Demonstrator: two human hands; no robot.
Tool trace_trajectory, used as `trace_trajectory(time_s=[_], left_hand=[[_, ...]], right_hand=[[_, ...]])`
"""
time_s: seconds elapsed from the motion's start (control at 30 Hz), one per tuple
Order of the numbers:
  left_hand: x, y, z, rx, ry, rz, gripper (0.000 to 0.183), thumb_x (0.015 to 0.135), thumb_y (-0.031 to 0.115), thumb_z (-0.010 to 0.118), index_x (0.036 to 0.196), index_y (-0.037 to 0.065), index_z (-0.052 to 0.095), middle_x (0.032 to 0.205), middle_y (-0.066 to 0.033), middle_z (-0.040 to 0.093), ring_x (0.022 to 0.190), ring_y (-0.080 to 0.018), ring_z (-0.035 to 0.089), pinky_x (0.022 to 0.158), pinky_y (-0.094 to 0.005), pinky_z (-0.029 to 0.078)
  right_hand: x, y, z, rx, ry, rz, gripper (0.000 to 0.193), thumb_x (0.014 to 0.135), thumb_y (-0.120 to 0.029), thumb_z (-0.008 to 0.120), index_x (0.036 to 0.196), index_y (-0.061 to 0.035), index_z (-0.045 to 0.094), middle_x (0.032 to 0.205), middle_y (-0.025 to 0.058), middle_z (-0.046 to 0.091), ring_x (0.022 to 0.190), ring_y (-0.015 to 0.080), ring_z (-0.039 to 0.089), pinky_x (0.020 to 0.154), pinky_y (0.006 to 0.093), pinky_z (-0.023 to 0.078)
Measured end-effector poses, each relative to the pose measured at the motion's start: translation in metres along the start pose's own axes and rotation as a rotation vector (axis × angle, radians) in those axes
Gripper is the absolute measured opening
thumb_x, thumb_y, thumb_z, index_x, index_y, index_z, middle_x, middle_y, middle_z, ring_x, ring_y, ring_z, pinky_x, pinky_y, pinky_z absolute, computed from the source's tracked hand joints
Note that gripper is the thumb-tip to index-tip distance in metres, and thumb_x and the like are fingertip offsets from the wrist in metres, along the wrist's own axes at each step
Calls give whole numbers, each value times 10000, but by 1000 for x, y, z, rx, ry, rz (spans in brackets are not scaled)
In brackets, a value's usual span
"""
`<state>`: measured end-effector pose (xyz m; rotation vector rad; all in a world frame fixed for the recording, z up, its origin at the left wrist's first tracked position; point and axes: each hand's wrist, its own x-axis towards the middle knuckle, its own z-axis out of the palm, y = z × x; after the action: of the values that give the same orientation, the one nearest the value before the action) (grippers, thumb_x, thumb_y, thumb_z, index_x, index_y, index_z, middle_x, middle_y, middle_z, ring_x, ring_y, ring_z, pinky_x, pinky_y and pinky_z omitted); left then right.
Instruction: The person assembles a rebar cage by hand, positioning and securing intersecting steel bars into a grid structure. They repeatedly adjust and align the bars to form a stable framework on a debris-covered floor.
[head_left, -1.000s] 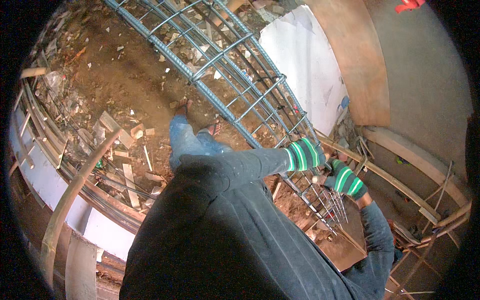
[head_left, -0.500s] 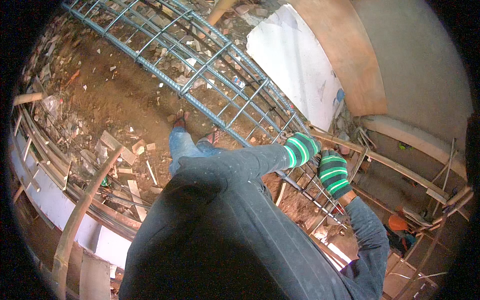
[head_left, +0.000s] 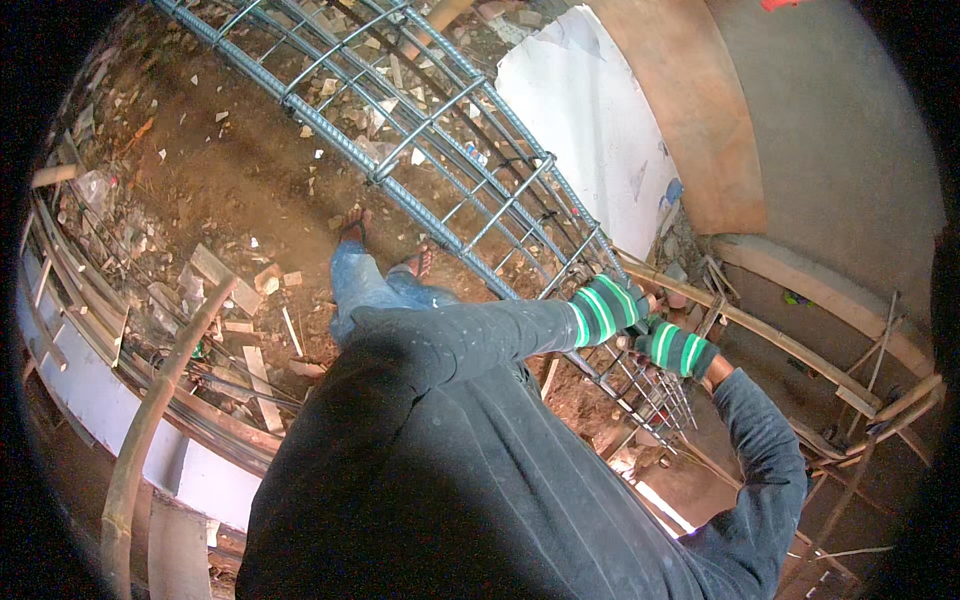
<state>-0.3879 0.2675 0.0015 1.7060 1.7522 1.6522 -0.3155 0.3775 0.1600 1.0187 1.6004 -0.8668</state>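
Observation:
A long rebar cage (head_left: 335, 138), ribbed bars joined by square stirrups, runs from the upper left down to the lower right. My left hand (head_left: 605, 308), in a green-and-black striped glove with white lines, is closed at the cage's far top bar. Close against its fingers is my right hand (head_left: 678, 347), gloved alike, with the fingers curled in. Whatever the two hands grip is hidden between them. Below the hands, the thin bar ends (head_left: 665, 400) of the cage bunch together.
A white sheet (head_left: 580, 120) and a curved brown board (head_left: 690, 110) lie beyond the cage. Wooden poles (head_left: 780, 345) form a frame at right. Wood scraps and rubble cover the dirt floor (head_left: 230, 180) at left, near a bent bamboo pole (head_left: 150, 430). A sandalled foot (head_left: 354, 225) shows.
My right hand has turned at the wrist, its glove now lying more level and closer against my left hand. The right elbow has swung outward. The whole view has shifted slightly.

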Motion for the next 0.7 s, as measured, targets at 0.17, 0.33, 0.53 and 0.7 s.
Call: trace_trajectory(time_s=[0.17, 0.33, 0.53, 0.7], left_hand=[[-3, -1, -7, -16, -140, 68, 199, 984, 233, 543, 962, 81, 669, 769, -114, 662, 751, -339, 698, 655, -516, 511], [3, 0, -12, 12, -237, 14, 221, 999, 202, 522, 942, 49, 671, 774, -144, 674, 747, -355, 696, 629, -505, 522], [24, -4, -16, 20, -382, -86, 246, 810, 90, 690, 1046, 32, 651, 864, -152, 716, 827, -352, 722, 689, -475, 564], [22, -3, -15, 31, -441, -113, 250, 770, 77, 717, 1015, 46, 680, 866, -151, 724, 871, -347, 731, 709, -471, 568]], right_hand=[[-9, -27, -6, 365, -293, 251, 332, 976, -344, 716, 1090, -34, 686, 849, 47, 692, 666, 126, 620, 563, 283, 518], [-11, -30, 11, -828, 441, -139, 667, 722, -529, 859, 1096, -5, 684, 854, 207, 701, 786, 387, 676, 733, 493, 539], [-16, -11, 47, -1219, 989, -254, 456, 862, -244, 639, 1223, 32, 601, 971, 177, 643, 874, 356, 628, 719, 485, 506], [-3, 0, 40, -1115, 872, -143, 209, 883, -201, 612, 1012, -39, 639, 832, 146, 677, 765, 319, 685, 628, 457, 531]])
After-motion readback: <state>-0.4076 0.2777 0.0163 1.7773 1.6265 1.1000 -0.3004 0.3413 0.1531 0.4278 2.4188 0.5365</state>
